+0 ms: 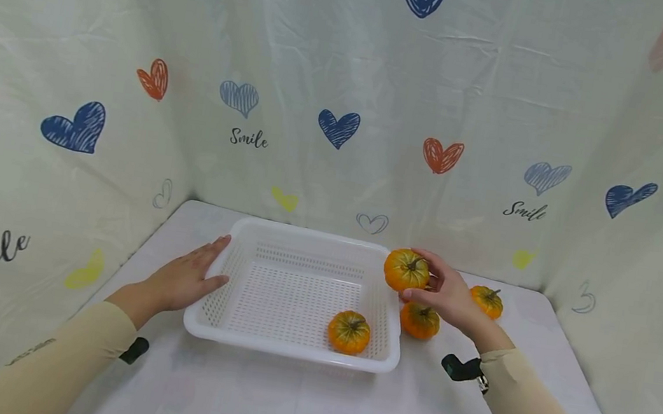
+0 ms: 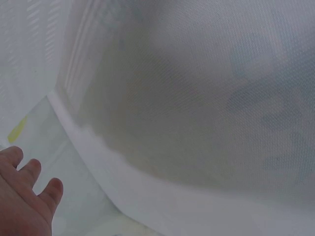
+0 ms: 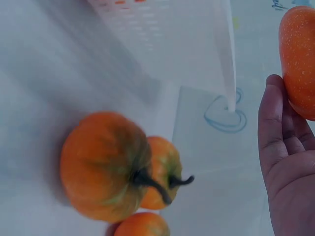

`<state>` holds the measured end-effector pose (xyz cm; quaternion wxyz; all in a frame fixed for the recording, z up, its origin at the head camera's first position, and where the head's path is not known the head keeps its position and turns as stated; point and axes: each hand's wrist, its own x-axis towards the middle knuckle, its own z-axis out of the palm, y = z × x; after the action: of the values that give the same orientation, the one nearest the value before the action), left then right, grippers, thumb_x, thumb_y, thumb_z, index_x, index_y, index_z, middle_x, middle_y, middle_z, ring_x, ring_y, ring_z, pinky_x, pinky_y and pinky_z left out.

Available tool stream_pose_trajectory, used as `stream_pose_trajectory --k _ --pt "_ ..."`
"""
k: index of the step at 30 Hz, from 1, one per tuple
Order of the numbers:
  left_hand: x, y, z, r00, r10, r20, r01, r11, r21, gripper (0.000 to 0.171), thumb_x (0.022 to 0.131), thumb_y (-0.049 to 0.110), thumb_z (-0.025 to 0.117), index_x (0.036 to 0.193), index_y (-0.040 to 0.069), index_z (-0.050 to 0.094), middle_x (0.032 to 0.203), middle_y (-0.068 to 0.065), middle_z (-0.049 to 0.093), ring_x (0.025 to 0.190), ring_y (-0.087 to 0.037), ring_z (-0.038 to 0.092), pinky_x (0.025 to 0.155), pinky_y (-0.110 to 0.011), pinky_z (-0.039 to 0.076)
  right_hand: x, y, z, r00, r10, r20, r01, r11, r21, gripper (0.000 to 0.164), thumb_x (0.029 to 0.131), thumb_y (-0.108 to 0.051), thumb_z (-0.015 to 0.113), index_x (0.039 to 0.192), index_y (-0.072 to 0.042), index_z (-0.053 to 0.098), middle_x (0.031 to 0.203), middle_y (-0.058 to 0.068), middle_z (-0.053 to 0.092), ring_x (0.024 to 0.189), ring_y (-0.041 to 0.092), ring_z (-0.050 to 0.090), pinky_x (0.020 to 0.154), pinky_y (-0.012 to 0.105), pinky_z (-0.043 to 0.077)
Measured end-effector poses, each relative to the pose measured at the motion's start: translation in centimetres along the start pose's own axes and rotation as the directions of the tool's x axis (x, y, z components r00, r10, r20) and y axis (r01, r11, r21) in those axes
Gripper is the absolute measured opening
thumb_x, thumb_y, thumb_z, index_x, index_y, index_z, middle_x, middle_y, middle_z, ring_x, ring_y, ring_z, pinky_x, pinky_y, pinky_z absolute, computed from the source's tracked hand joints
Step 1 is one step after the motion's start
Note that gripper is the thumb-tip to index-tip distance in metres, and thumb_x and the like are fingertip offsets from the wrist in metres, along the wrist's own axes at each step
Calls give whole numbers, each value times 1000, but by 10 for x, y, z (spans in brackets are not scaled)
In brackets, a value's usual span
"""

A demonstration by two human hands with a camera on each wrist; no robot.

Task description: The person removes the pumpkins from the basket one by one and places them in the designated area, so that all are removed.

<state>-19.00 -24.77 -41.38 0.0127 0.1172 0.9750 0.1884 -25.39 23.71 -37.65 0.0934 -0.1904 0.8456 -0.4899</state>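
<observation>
A small orange pumpkin (image 1: 406, 271) is held in my right hand (image 1: 449, 296), thumb and fingers round its right side, above the right rim of a white plastic basket (image 1: 286, 351). The right wrist view shows part of this held pumpkin (image 3: 300, 64) at the edge, with the fingers against it. My left hand (image 1: 184, 278) rests with extended fingers against the basket's left rim; the left wrist view catches only some fingertips (image 2: 49, 194). Inside the basket, a pumpkin (image 1: 348, 332) sits at the near right corner.
Just right of the basket lies a pumpkin (image 1: 420, 321), with another pumpkin (image 1: 486, 301) farther back, partly behind the right hand. The right wrist view shows three on the table, including a large near pumpkin (image 3: 103, 167). Heart-printed curtains (image 1: 352, 61) enclose the white table (image 1: 291, 406).
</observation>
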Motion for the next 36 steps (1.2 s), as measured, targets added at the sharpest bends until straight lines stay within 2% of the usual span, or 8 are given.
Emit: stream_pose_trajectory --k 6,16,24,30,36 --pt "0 0 0 1000 -6 6 6 1000 1 78 101 39 51 159 3 12 162 -22 18 145 -44 21 114 -60 24 -14 16 -15 998 40 -46 -42 999 -32 84 87 -29 79 156 -20 32 156 16 32 131 44 45 100 56 46" --pt "1 0 0 1000 2 2 -2 1000 1 78 102 39 50 159 3 12 163 -21 17 145 -44 21 114 -60 23 -39 43 -30 988 102 -113 -107 993 -46 87 86 -33 80 156 -17 31 153 21 33 128 44 48 95 44 52" --pt "1 -1 1 1000 -8 7 8 1000 4 78 102 41 49 159 5 10 163 -20 17 145 -45 21 113 -62 24 -57 59 -38 976 164 -147 -177 981 -84 90 87 -40 77 158 -17 27 153 23 30 129 47 45 100 54 47" --pt "2 -2 1 1000 -14 7 14 1000 7 79 102 40 49 160 5 9 163 -20 16 146 -45 20 114 -62 23 -64 72 -45 965 206 -159 -221 972 -84 90 89 -41 75 159 -18 23 155 26 25 131 49 41 102 57 43" --pt "2 -2 3 1000 -20 4 20 1000 7 79 102 39 50 160 5 9 164 -19 13 147 -42 19 115 -59 22 -69 83 -48 954 249 -165 -265 960 -87 94 89 -44 74 159 -12 20 155 31 23 131 53 37 103 59 41"
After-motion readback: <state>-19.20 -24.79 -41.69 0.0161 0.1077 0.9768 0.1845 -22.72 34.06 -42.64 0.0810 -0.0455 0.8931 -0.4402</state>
